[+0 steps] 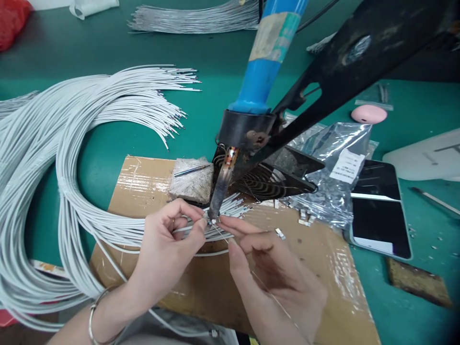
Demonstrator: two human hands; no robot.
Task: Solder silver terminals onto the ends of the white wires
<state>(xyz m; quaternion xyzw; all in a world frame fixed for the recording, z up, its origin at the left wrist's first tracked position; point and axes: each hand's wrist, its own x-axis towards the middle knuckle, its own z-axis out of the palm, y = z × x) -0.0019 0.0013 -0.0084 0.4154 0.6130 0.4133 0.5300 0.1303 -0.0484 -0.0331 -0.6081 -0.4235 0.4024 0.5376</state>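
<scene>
A blue-handled soldering iron [258,72] is clamped in a black metal stand, its tip pointing down between my hands. My left hand [176,235] is closed in a pinch just left of the tip, on what looks like the end of a white cable; the fingertips hide most of it. A small silvery connector [214,221] shows right at the iron's tip. A thin solder wire [273,297] runs through my right hand [266,268], pinched between thumb and fingers, its end reaching the tip. More white cables [122,230] lie beneath both hands on a cardboard sheet [305,278].
A large bundle of white cables [68,143] curves across the left. Behind my hands sit a pale block [190,182] with a thin tool on it and a coiled iron holder [262,179]. Loose connectors [305,218], a plastic bag [323,163] and a phone [381,211] are right.
</scene>
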